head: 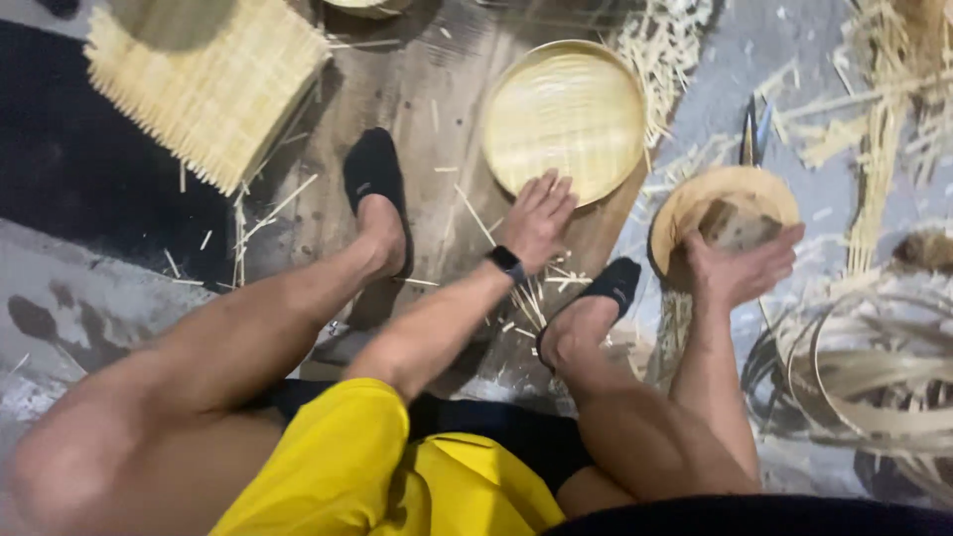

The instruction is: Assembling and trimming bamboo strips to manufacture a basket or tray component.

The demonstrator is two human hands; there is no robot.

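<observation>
Open left hand (537, 216) touches round tray (566, 117); right hand (740, 266) grips block (737, 226) amid splints (531, 303).

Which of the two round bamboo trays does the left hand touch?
The larger round tray lying flat by the left hand, whose fingertips rest on its near rim. The smaller tray is by the right hand.

Round tray (566, 114) left of wood block (730, 213); mat stack (204, 84) far left.

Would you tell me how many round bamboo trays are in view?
3: one under the left hand at centre, one by the right hand, one partly cut off at top.
</observation>
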